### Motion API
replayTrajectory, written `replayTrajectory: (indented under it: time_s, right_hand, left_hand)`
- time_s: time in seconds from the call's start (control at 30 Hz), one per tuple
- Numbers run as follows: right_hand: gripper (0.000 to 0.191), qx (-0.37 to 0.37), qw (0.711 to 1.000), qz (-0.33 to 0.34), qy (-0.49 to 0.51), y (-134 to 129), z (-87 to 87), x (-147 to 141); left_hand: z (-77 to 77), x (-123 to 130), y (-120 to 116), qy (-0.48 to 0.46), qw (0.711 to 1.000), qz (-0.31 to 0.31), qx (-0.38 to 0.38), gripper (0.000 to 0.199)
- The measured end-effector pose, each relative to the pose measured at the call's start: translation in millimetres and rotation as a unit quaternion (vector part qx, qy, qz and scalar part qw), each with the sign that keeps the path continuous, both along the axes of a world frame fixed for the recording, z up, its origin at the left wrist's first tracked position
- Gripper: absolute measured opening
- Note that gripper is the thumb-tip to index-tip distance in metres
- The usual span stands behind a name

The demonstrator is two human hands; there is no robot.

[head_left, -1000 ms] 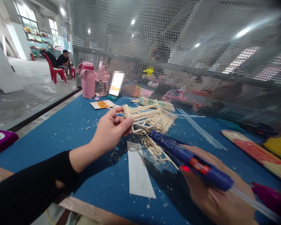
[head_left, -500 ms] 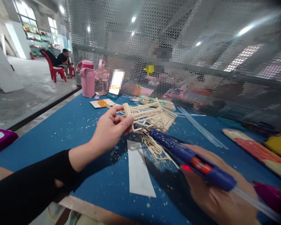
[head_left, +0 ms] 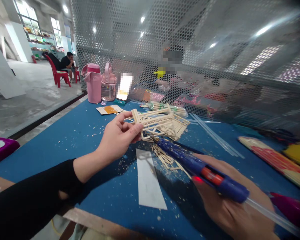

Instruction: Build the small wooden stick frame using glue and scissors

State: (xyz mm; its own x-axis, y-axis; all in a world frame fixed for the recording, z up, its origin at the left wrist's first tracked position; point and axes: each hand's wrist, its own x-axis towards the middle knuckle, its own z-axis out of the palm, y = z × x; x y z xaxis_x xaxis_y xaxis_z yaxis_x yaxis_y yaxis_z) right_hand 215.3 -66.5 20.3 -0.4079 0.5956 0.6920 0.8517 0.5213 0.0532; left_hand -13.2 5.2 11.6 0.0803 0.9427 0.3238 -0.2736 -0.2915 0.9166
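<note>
Head view: left hand (head_left: 118, 136) pinched a wooden-stick frame (head_left: 156, 121), joined only in part, I judged; right hand (head_left: 231, 210) wrapped round a hot-glue gun (head_left: 182, 158); cut sticks (head_left: 163, 157) lay unattached nearby.

Left arm (head_left: 37, 193), black-sleeved nearly to the wrist, angled up from lower left. Left grip (head_left: 116, 138) was pinched near mid-view, thumb opposing the fingers. Right grip (head_left: 232, 203) was curled shut at lower right, fingers partly hidden, forearm out of view.
</note>
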Motion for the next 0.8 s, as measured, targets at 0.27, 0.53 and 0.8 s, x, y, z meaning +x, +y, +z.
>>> replayTrajectory:
  time_s: [0.27, 0.53, 0.8]
  right_hand:
    - [0.026, -0.009, 1.0, 0.0, -0.01, 1.1, -2.2, 1.9]
    - [0.024, -0.006, 0.999, 0.045, -0.028, 0.9, 2.6, -0.7]
    - [0.045, 0.068, 0.984, 0.097, -0.136, 21.5, 27.3, 64.0]
  left_hand:
    - [-0.3, -0.2, 0.6, -0.002, 1.0, -0.003, 0.001, 0.031]
    - [0.3, 0.2, 0.5, -0.008, 1.0, -0.006, 0.003, 0.027]
    - [-2.2, 0.0, 0.5, -0.008, 1.0, 0.005, -0.013, 0.04]
